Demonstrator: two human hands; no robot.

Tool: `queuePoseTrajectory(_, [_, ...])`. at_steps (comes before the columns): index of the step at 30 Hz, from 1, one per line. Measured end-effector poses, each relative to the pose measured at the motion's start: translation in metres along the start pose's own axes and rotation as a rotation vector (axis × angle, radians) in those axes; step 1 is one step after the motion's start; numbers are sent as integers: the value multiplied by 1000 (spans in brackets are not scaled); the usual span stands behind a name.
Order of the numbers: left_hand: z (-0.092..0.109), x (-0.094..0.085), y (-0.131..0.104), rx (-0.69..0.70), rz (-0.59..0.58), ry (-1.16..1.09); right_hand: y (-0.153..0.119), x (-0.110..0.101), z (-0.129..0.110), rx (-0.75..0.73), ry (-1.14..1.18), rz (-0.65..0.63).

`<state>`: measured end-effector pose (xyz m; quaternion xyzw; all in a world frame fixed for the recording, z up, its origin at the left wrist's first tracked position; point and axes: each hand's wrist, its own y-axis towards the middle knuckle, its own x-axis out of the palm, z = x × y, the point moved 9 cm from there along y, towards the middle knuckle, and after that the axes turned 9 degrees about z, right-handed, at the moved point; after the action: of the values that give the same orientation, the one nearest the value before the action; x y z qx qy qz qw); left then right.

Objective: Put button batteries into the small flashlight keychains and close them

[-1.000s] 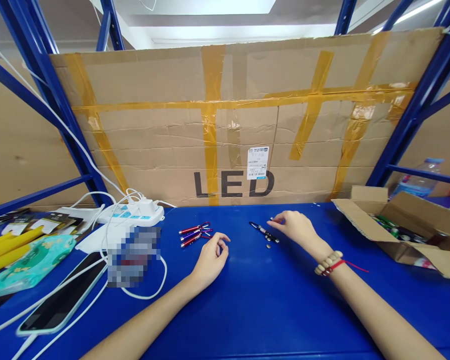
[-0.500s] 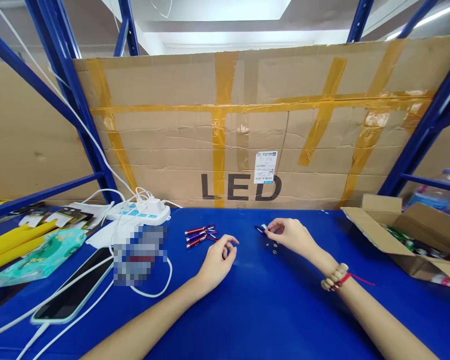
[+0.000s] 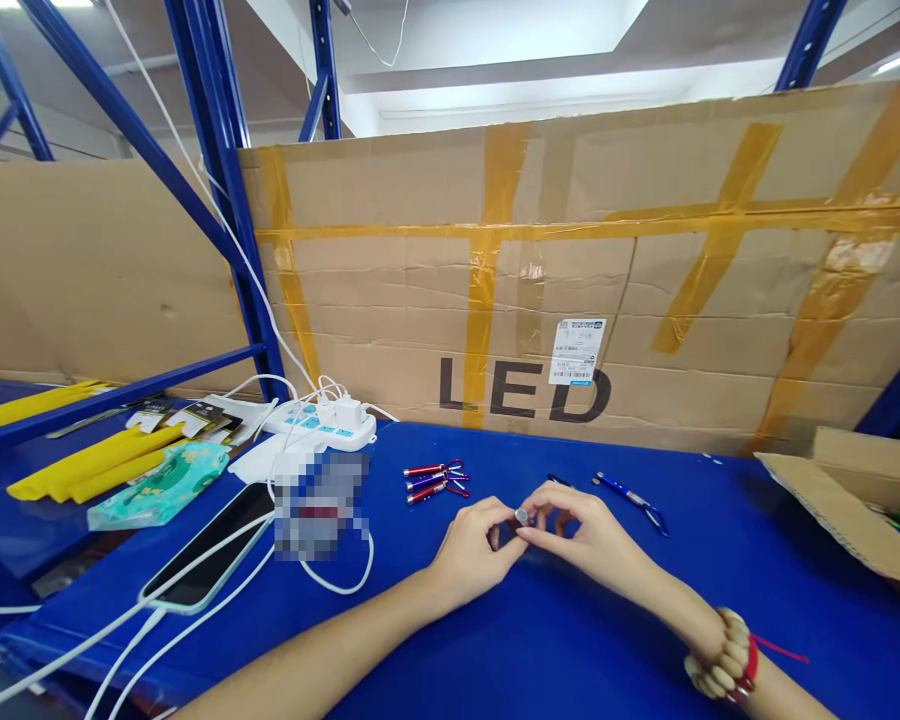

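My left hand (image 3: 474, 552) and my right hand (image 3: 581, 530) meet fingertip to fingertip above the blue tabletop. Between them is a small silvery round piece (image 3: 522, 516), pinched by both; fingers cover most of it. Just behind my right fingers lies a short dark piece (image 3: 559, 480), partly hidden. A slim blue keychain flashlight (image 3: 630, 497) with a carabiner clip rests to the right of that. Left of my hands, several red and purple keychain flashlights (image 3: 431, 482) lie side by side, their clips pointing right.
A phone (image 3: 206, 550) with white cables lies at left, near a white power strip (image 3: 322, 425). Yellow tubes (image 3: 101, 465) and a green patterned packet (image 3: 161, 485) are beyond it. An open carton (image 3: 855, 510) stands at right. A tall cardboard panel (image 3: 420, 300) closes the back.
My hands have come together, now pinching the silvery piece. A blue flashlight lies at right where none showed before. The small round bits no longer show. The view has swung left.
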<state>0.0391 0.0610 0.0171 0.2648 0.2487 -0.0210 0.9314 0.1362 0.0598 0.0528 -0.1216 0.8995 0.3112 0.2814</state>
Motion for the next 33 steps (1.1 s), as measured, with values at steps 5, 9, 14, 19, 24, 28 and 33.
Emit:
queuePoseTrajectory(5, [0,-4,1,-42,45,10,1,-5,8,2,-96,3])
queuePoseTrajectory(9, [1,-8,3,-74,63,-3,2,-20,11,-114,-459,21])
queuePoseTrajectory(14, [1,-10,4,-101,69,-39,7,-50,29,-27,-721,71])
queuePoseTrajectory(19, [0,-11,5,-105,84,-54,3,-62,51,87,-780,13])
queuePoseTrajectory(24, [1,-12,5,-108,81,-61,-3,-66,66,143,-799,-26])
queuePoseTrajectory(28, [-3,-11,6,-136,73,-82,-2,-79,72,175,-849,4])
queuePoseTrajectory(33, [-8,-12,7,-180,86,-119,-2,-83,84,181,-855,17])
